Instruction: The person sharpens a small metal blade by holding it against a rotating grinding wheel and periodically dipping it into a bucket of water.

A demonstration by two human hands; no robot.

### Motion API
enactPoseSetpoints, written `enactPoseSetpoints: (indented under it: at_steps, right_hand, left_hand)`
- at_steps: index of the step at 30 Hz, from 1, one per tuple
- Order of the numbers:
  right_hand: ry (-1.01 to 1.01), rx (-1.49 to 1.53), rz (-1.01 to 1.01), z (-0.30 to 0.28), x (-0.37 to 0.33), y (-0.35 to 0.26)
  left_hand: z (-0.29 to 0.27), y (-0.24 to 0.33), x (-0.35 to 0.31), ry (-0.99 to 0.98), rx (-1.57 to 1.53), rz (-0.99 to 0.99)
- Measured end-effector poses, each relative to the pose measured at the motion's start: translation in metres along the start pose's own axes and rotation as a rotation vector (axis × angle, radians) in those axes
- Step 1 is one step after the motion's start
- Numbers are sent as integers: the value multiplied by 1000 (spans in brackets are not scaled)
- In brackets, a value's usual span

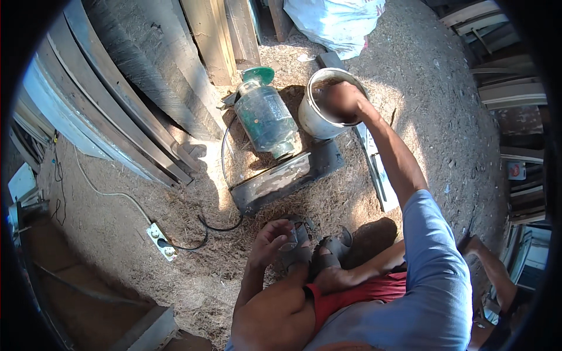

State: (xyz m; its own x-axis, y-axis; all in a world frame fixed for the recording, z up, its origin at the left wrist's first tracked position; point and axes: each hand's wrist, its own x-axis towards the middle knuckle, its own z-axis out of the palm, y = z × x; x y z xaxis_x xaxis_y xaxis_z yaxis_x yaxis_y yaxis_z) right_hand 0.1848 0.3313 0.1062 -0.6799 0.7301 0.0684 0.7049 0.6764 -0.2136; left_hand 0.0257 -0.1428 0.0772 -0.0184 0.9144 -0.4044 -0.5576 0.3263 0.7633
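My right hand [342, 100] reaches down into a round, dirty white bucket [318, 124]. The hand is blurred and its fingers are hidden, so what it holds or touches inside cannot be made out. Left of the bucket lies a worn green machine that looks like an electric motor [266, 117], with a green disc [258, 75] at its far end. Its near end is beside a dark metal channel [293, 178]. My left hand [271, 241] hovers loosely over my knee near my sandals [294, 253]; its fingers are slightly bent and apart, with nothing visible in them.
A black cable runs from the machine to a white power strip [161, 241] on the straw-strewn ground. Large boards [146, 64] lean at the left. A white sack [336, 23] lies beyond the bucket; a pale flat bar [377, 169] lies right. Another person's arm [494, 272] shows lower right.
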Motion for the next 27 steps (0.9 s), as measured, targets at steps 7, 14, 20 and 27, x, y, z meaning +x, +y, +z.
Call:
enactPoseSetpoints:
  at_steps: [7,14,20,27]
  right_hand:
    - [102,1389,454,-85,-120,4]
    - [129,1401,597,-61,-328,80]
    - [64,1035,861,2,-396,83]
    - [-30,947,819,21,-351,90]
  left_hand:
    - [24,-6,10,34,102,-76]
    - [74,-19,40,-167,123,60]
    - [102,-15,53,-251,166,-62]
    - [98,-15,50,-168,131,-84]
